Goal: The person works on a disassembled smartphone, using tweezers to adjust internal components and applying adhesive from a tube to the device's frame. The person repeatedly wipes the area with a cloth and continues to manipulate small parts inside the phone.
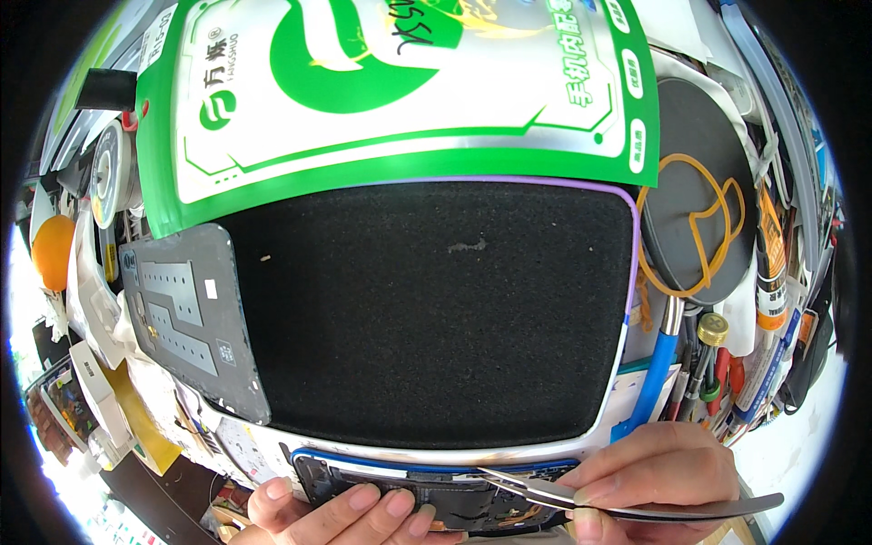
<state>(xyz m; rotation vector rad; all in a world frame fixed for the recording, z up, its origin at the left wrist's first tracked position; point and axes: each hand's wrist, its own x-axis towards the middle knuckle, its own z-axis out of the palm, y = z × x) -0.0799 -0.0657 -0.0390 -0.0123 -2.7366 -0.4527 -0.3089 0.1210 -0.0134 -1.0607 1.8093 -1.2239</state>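
At the lower edge lies an opened smartphone [445,495] with a blue frame, its dark inner parts facing up. My left hand [350,518] grips its near left side, thumb apart at the corner and fingertips resting over the inside. Between the thumb and fingers of my right hand [649,477] is a pair of tweezers [545,490], held almost level. Their pointed tips lie over the phone's far edge, near its blue frame; whether they touch it I cannot tell. My palms are partly cut off by the picture's lower edge.
Beyond the phone sits a black foam pad [436,309] with a pale, purple-tinted rim. A dark phone back cover [195,309] leans on its left side. A green-and-white packet [409,145] covers its far end. At right are yellow rubber bands [695,162], a blue-handled tool [652,381] and screwdrivers [713,329].
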